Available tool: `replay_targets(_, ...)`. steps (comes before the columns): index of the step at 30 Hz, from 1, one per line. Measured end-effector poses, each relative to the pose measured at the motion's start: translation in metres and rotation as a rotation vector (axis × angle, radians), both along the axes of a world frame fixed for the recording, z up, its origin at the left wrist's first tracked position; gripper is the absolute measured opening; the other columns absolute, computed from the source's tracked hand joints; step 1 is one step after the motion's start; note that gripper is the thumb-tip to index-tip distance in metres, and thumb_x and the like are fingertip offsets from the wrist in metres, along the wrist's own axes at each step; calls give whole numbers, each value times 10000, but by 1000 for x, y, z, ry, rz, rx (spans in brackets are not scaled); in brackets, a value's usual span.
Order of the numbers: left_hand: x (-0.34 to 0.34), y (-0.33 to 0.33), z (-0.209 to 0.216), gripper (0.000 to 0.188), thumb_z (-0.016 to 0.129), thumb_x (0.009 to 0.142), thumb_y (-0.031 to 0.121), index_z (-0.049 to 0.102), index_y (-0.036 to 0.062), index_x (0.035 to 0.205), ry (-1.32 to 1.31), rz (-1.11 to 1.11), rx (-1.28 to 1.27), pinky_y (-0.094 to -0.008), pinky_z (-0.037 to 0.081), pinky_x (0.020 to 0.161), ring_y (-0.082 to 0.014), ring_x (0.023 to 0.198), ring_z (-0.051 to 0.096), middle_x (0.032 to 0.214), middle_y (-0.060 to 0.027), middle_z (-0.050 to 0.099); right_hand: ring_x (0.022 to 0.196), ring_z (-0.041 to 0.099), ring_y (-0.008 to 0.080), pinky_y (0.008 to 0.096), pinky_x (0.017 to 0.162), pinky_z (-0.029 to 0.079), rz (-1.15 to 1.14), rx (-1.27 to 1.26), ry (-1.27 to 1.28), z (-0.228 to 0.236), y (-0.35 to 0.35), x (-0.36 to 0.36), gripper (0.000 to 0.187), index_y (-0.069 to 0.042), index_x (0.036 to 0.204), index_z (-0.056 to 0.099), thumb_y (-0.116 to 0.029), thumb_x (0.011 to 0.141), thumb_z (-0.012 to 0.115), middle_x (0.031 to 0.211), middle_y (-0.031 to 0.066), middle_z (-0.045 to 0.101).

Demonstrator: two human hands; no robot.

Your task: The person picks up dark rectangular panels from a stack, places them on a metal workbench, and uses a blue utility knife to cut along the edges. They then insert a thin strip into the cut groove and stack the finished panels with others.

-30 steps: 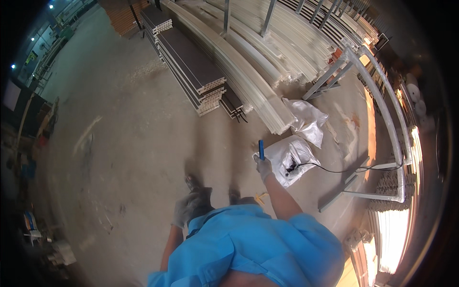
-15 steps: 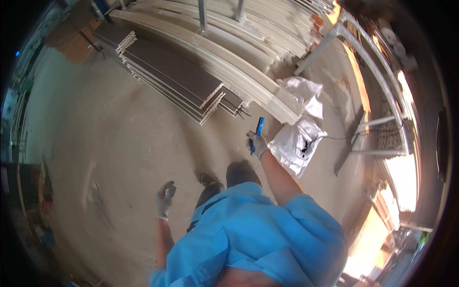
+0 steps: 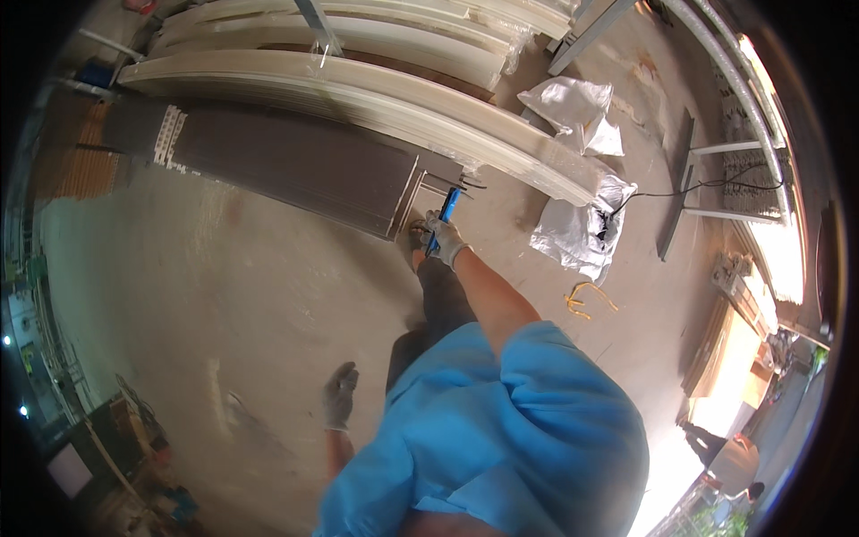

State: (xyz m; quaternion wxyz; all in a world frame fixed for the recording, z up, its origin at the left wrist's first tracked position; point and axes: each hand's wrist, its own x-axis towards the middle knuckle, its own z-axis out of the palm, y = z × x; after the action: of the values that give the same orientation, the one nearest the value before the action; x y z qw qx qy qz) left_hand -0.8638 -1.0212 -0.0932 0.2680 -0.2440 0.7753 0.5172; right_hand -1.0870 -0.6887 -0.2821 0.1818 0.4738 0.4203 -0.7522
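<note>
While closing on the dark panel stack (image 3: 295, 166), now just ahead: right hand (image 3: 445, 239) gripping blue tool (image 3: 445, 217); left hand (image 3: 340, 394) loose, seemingly empty.

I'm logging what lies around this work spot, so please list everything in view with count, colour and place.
Dark panels: one stack, dark brown, on the floor at upper left.
Long pale boards: one pile, cream, behind the dark stack.
Sacks: several, white, right of the boards.
Cable: one, black, running from a sack to the right.
Metal frame: one, grey, far right.
Yellow scrap: one, on the floor below the sacks.
Blue tool: one, in the right hand.
Right hand: grey glove, by the dark stack's end.
Left hand: grey glove, hanging free.
</note>
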Motion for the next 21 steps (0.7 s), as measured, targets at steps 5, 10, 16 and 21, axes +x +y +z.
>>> replay_targets(5,-49,-16,-27,377,698,934,185,635,-19,1245,-138,85,21,-252,501,847,-107,916,608,1023,-37,677,865,620,169,423,720,521,22,-31,34,-59,-14,-46,512,-251,1377,472,-412,931,663,1000,-25,622)
replay_targets(10,-98,-41,-49,301,681,941,178,674,-6,1179,-244,65,-37,-292,486,923,-150,1015,629,1082,-91,708,1166,569,260,507,927,456,12,-114,-41,-71,-25,-77,679,-169,1427,435,-478,885,704,1310,47,579)
replay_targets(16,-154,-72,-74,310,681,948,210,676,-7,1170,-256,-57,-35,-294,510,880,-150,987,639,1062,-90,716,1069,612,247,476,862,503,64,14,-102,-57,-35,-94,664,-137,1402,469,-508,895,686,1240,55,606)
replay_targets(21,-191,-100,-73,311,667,960,219,672,-13,1167,-221,-102,-89,-300,513,887,-160,983,644,1057,-90,707,1020,642,246,383,824,538,-30,72,-34,-49,-42,-103,601,-66,1331,527,-471,914,678,1165,88,636)
